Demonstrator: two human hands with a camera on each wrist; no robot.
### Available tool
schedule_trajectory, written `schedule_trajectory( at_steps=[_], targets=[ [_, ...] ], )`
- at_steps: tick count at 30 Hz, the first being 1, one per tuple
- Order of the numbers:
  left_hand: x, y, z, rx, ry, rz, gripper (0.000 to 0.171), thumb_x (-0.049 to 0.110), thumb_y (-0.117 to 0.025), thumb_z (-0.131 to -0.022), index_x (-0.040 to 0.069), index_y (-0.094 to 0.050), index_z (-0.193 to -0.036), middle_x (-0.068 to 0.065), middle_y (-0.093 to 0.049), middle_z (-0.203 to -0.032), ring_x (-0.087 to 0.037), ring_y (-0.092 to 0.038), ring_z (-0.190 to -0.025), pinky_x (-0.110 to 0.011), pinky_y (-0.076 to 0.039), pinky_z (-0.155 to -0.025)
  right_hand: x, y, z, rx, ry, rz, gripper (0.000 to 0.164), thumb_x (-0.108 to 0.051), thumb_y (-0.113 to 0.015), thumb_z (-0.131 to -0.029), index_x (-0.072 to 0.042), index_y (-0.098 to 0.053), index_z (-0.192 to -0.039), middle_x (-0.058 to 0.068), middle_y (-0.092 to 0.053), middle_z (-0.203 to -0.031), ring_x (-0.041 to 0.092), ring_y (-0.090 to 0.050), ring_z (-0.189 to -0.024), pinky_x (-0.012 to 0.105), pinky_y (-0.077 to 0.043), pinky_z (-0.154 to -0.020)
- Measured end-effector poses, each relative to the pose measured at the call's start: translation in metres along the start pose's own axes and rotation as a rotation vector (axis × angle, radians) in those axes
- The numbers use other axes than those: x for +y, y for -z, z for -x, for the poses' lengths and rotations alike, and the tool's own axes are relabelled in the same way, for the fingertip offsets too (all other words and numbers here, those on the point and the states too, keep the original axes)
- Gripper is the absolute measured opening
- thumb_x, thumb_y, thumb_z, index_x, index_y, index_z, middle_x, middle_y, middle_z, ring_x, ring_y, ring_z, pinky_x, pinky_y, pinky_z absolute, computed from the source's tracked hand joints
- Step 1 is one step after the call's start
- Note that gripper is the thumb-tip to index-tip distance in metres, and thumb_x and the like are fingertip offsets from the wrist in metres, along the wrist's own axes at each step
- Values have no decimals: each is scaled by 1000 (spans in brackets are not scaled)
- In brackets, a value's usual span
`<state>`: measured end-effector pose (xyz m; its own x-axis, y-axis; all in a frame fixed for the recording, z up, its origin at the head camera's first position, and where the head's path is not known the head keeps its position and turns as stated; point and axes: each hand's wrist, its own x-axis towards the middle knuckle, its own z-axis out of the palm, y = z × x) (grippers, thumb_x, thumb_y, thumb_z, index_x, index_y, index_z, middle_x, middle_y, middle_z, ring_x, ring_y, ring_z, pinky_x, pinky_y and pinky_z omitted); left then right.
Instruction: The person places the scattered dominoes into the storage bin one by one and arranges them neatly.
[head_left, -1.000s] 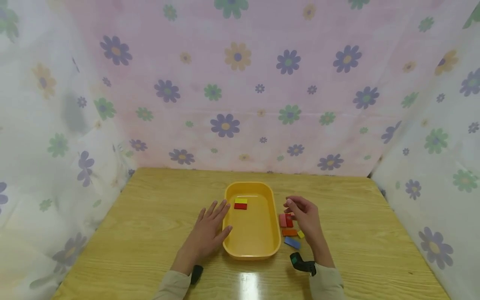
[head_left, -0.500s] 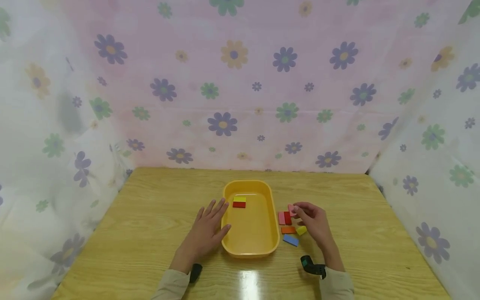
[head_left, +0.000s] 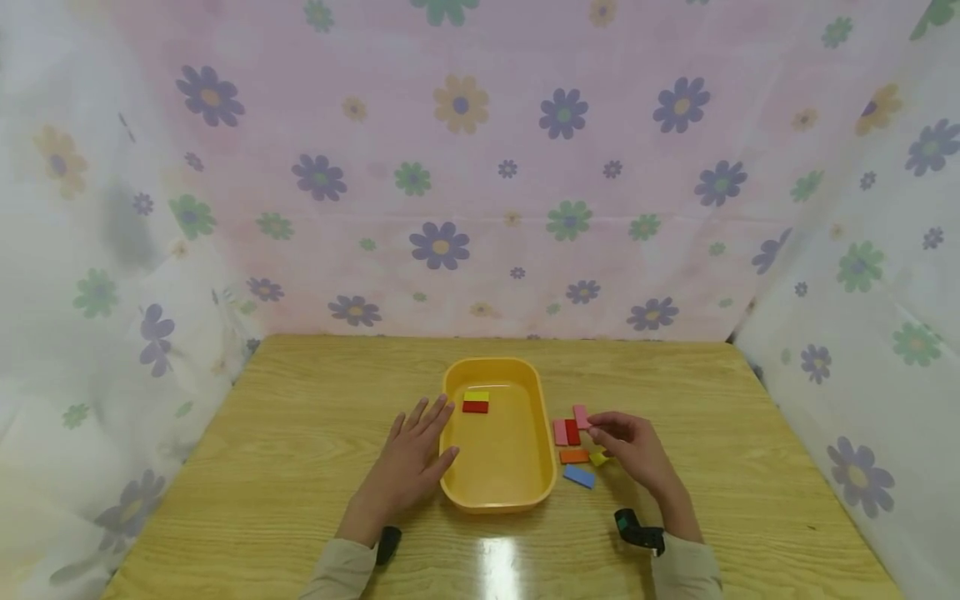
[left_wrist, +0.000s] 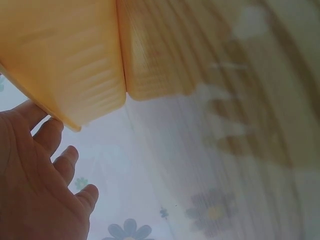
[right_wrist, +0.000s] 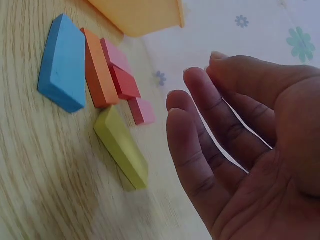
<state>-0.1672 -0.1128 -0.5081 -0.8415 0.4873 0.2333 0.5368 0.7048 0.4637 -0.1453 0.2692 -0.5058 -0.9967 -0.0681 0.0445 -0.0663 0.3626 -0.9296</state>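
My left hand (head_left: 405, 471) rests its extended fingers on the left rim of a yellow plastic tray (head_left: 498, 479); the left wrist view shows fingertips at the rim (left_wrist: 65, 124). Inside lie a yellow block (head_left: 476, 396) and a red block (head_left: 476, 407), side by side. My right hand (head_left: 637, 446) hovers beside loose blocks right of the tray, fingers loosely bent and holding nothing. Nearest it are a pink block (right_wrist: 142, 111) and a yellow block (right_wrist: 122, 147), the latter partly hidden by the hand in the head view.
Between the tray and my right hand lie a blue block (head_left: 579, 477), an orange block (head_left: 574, 457), a second red block (head_left: 572, 432) and another pink block (head_left: 560, 432). Flower-patterned sheets (head_left: 480, 183) stand around the wooden table (head_left: 322, 392).
My right hand has drawn back to the right from over the blocks. The far pink block, at its fingertips half a second ago, now shows more fully. The left hand stays on the rim.
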Motion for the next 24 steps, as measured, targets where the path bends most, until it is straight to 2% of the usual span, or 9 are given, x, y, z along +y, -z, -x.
schedule_trajectory(
  at_steps=[5,9,13,16,20,24],
  targets=[
    [-1,0,0,8,-4,9,66,44,-53,-105,13,-34,-160,-4,-26,-168,-37,-21,-155,-68,-15,-121,3,6,3,-23,28,55,30,-14,-68,-99,5,-69,-122,22,-72,-113,24,-71,-94,26,-59,-75],
    [-1,0,0,9,-1,5,66,45,-52,-105,13,-34,-160,-3,-25,-168,-37,-21,-155,-68,-15,-121,3,11,3,-48,60,118,26,-8,-70,-96,5,-70,-118,20,-73,-110,19,-68,-91,24,-58,-75],
    [-1,0,1,8,0,13,67,44,-53,-104,13,-34,-160,-3,-26,-168,-37,-21,-155,-68,-15,-121,2,15,2,-79,62,193,26,-5,-71,-94,5,-69,-118,19,-73,-110,18,-67,-89,25,-57,-76],
    [-1,0,1,1,3,13,67,44,-53,-104,13,-34,-160,-4,-25,-168,-37,-21,-155,-68,-14,-121,3,16,2,-94,33,228,28,-4,-72,-92,4,-69,-119,18,-73,-111,21,-67,-92,24,-57,-77],
    [-1,0,1,-3,2,7,67,46,-52,-105,13,-33,-160,-3,-25,-168,-36,-21,-155,-67,-14,-121,7,17,1,-92,14,271,31,-2,-75,-88,2,-70,-118,16,-73,-112,25,-66,-98,29,-58,-80],
    [-2,1,1,2,2,5,67,46,-51,-105,14,-33,-160,-2,-25,-168,-35,-20,-156,-66,-14,-122,10,17,-1,-109,48,337,34,0,-79,-84,1,-71,-117,15,-72,-113,30,-65,-103,36,-59,-84]
  ],
)
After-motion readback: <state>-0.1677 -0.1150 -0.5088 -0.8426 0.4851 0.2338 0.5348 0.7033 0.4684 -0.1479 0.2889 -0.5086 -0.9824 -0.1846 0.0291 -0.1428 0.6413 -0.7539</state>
